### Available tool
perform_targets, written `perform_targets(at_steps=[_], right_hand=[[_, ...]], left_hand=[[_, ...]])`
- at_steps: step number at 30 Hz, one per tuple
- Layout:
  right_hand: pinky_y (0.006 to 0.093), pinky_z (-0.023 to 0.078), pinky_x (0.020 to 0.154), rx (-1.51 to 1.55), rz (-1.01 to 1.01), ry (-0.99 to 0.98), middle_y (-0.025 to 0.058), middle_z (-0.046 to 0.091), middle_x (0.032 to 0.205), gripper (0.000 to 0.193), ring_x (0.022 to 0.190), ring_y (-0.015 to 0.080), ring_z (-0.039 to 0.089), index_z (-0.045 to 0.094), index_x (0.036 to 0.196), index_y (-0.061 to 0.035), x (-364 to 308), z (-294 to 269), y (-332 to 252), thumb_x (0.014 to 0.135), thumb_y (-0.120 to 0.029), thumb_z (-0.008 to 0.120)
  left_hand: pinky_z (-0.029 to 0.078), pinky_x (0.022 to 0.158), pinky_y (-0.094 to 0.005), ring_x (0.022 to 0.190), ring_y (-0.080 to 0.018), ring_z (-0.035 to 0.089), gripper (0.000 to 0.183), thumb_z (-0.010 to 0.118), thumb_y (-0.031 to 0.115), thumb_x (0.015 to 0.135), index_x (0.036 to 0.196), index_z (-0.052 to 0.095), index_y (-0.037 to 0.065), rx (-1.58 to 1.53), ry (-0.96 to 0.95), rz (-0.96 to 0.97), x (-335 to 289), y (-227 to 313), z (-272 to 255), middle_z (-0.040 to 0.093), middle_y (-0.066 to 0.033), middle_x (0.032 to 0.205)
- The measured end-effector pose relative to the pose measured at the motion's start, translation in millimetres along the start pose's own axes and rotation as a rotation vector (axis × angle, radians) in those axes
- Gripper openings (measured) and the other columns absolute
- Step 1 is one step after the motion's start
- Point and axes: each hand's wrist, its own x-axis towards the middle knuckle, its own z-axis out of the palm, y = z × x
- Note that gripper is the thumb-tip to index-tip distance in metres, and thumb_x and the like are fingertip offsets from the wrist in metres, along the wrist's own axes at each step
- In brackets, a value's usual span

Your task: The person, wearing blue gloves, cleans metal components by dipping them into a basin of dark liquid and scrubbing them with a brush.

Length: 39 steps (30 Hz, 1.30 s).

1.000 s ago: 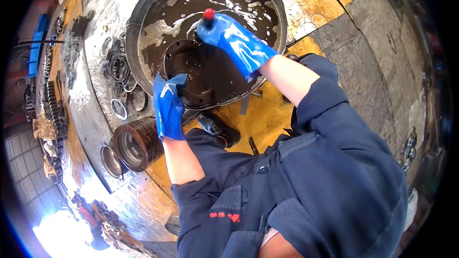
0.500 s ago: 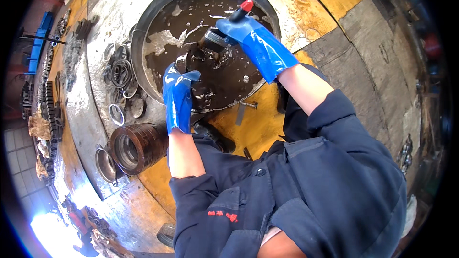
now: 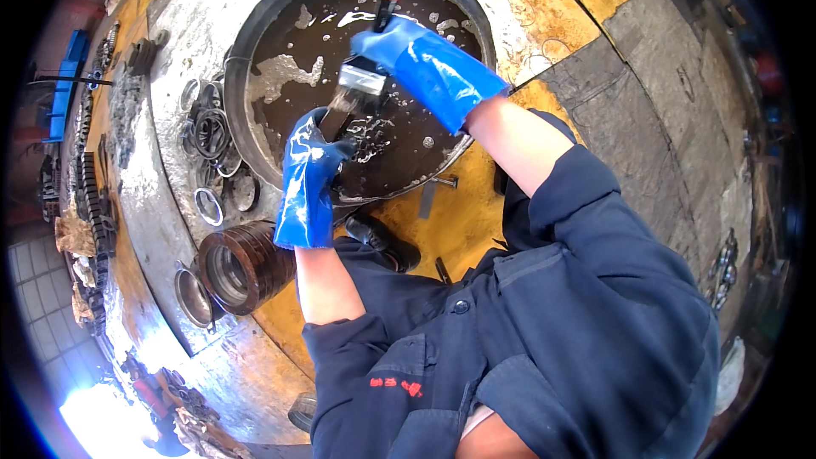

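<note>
My right hand (image 3: pixel 382 44), in a blue rubber glove, is closed round the black, red-tipped handle of a paintbrush (image 3: pixel 363 79). The brush has a shiny metal band, and its bristles point down and left. They reach a dark metal part (image 3: pixel 335 124) that my gloved left hand (image 3: pixel 311 157) grips between fingers and thumb. My glove hides much of that part, so its full shape cannot be made out. Both hands are over a round black tub (image 3: pixel 235 102) of murky brown liquid, with foam patches and ripples under the brush.
Left of the tub lie several metal rings (image 3: pixel 212 132). A thick brown cylindrical part (image 3: pixel 225 268) and a metal bowl-like piece (image 3: pixel 194 296) sit nearer me. A bolt-like tool (image 3: pixel 444 181) lies by the tub's near edge. Bright glare (image 3: pixel 102 425) shows at lower left.
My right hand has moved left with the brush, which now stands more upright with its bristles at the metal part. My left hand has turned slightly and shows the part more clearly.
</note>
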Motion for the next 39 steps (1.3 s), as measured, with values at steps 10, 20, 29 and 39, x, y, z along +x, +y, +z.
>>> perform_targets(at_steps=[10,20,29,39], right_hand=[[0.0442,0.056,0.086,0.016,0.215,0.24,0.0241,0.077,0.101,0.043,0.097,0.0339,0.076,0.077,0.111,-0.0002,61.3,25.1,118.3,0.092,-0.036,0.065],[0.0441,0.058,0.081,-0.142,-0.057,0.192,0.0226,0.077,0.093,0.044,0.088,0.0366,0.076,0.077,0.096,-0.0015,19.5,-1.1,60.1,0.092,-0.042,0.061],[0.0333,0.052,0.07,-0.005,-0.158,-0.101,0.0108,0.071,0.078,0.035,0.073,0.0181,0.066,0.075,0.089,-0.0077,-57.9,33.0,-30.8,0.094,-0.041,0.063],[0.04,0.054,0.076,0.157,0.128,0.083,0.0184,0.075,0.086,0.041,0.078,0.026,0.07,0.077,0.097,-0.0018,-22.8,-18.6,20.4,0.091,-0.041,0.064]], left_hand=[[0.057,0.094,-0.0358,0.107,-0.0248,0.074,0.06,0.084,0.016,0.075,0.131,0.069,0.001,0.047,-0.015,0.071,-3.3,0.9,1.2,0.076,-0.0145,0.118],[0.058,0.089,-0.037,0.101,-0.0236,0.074,0.069,0.084,0.019,0.075,0.139,0.064,0.004,0.084,-0.044,-0.035,-17.0,-30.1,-6.9,0.076,-0.0147,0.114],[0.057,0.081,-0.037,0.086,-0.0202,0.072,0.059,0.085,0.014,0.08,0.135,0.067,0.003,0.221,0.014,0.153,3.3,-65.8,2.7,0.076,-0.0101,0.098],[0.057,0.099,-0.0389,0.112,-0.0283,0.073,0.073,0.087,0.019,0.079,0.144,0.06,0.001,-0.128,-0.058,0.001,-14.4,-5.9,5.0,0.073,-0.0201,0.124]])
